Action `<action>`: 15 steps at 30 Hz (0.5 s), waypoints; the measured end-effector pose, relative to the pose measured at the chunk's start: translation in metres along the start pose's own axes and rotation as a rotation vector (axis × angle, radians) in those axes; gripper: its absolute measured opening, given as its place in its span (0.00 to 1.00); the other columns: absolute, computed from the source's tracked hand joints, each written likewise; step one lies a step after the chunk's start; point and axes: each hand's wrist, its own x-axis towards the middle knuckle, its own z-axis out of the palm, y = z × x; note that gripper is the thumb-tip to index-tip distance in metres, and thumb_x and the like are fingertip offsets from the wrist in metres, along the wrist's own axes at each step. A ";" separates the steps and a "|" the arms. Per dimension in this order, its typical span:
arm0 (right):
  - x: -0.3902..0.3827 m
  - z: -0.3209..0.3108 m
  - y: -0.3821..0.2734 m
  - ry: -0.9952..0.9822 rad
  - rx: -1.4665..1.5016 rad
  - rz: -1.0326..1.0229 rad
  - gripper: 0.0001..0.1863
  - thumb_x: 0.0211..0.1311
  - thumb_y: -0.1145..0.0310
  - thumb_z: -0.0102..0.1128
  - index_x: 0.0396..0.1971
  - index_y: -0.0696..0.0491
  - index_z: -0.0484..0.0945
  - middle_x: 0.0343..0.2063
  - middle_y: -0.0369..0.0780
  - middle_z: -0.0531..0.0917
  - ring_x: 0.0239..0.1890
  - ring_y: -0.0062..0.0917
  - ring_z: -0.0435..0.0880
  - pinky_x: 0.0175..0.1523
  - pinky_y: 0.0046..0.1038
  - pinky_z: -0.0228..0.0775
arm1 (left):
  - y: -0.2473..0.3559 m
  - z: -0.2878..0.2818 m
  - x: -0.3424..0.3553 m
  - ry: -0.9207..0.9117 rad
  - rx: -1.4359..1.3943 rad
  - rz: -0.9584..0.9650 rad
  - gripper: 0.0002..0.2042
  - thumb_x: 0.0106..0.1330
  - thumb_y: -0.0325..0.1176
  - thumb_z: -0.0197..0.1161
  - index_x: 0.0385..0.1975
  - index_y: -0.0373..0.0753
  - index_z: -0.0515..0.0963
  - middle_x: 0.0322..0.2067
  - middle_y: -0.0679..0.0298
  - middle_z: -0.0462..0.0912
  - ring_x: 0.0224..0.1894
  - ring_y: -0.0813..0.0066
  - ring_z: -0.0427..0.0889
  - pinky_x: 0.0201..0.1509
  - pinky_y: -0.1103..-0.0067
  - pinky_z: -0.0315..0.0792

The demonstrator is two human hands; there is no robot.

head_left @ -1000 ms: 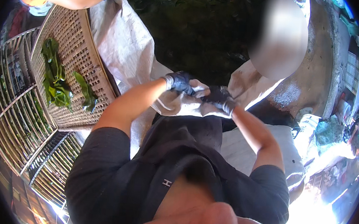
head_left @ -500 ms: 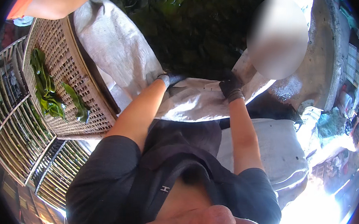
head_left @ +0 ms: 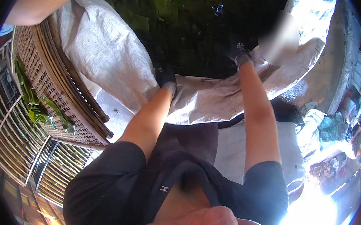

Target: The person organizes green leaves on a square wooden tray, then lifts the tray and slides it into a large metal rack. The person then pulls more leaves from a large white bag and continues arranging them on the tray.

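Observation:
A large white woven sack (head_left: 110, 45) is spread wide, its rim curving round a dark mass of wet, broad green leaves (head_left: 167, 7). My left hand (head_left: 165, 77), in a dark glove with a grey cuff, is at the sack's near rim. Its fingers are lost against the dark leaves. My right hand (head_left: 238, 54), gloved alike, reaches past the rim further right, over the leaves. Shadow hides how its fingers are set. The sack's cloth bunches beside my right wrist. A blurred patch covers part of the rim on the right.
Another person's arm (head_left: 50, 3) reaches to the sack's far left rim, with a blue glove edge showing. A woven basket (head_left: 38, 56) with long green leaves (head_left: 29, 95) on it stands at left, above slatted bamboo racks (head_left: 16, 130). A pale sack (head_left: 287, 145) lies right of me.
My right hand has moved away from me, further over the leaves. The left has shifted slightly left. The sack's right side spreads wider, and the other person's arm has moved up and left.

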 end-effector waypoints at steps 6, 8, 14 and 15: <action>0.020 0.019 -0.007 -0.184 -0.125 -0.128 0.43 0.60 0.37 0.54 0.68 0.51 0.61 0.69 0.47 0.62 0.69 0.40 0.65 0.71 0.35 0.58 | 0.010 -0.005 0.000 -0.118 -0.039 -0.033 0.28 0.66 0.55 0.59 0.60 0.43 0.73 0.58 0.60 0.75 0.59 0.62 0.72 0.66 0.69 0.65; 0.015 0.035 -0.020 -0.226 -0.131 -0.133 0.43 0.60 0.37 0.55 0.67 0.51 0.63 0.68 0.47 0.64 0.68 0.40 0.66 0.71 0.35 0.58 | 0.004 -0.009 0.030 -0.316 -0.133 -0.197 0.28 0.67 0.55 0.58 0.61 0.43 0.72 0.59 0.60 0.74 0.60 0.62 0.71 0.67 0.69 0.64; 0.003 0.055 -0.057 -0.449 -0.056 -0.184 0.41 0.58 0.37 0.56 0.64 0.52 0.67 0.65 0.48 0.67 0.66 0.41 0.68 0.70 0.35 0.60 | 0.001 -0.015 0.046 -0.692 -0.491 -0.487 0.29 0.69 0.55 0.56 0.63 0.43 0.70 0.62 0.61 0.72 0.63 0.61 0.69 0.69 0.69 0.63; -0.004 0.061 -0.064 -0.484 -0.058 -0.199 0.41 0.58 0.37 0.56 0.63 0.52 0.67 0.64 0.49 0.68 0.66 0.41 0.68 0.70 0.35 0.60 | 0.000 -0.016 0.042 -0.709 -0.539 -0.514 0.29 0.69 0.55 0.56 0.64 0.43 0.70 0.62 0.61 0.72 0.63 0.61 0.69 0.70 0.69 0.62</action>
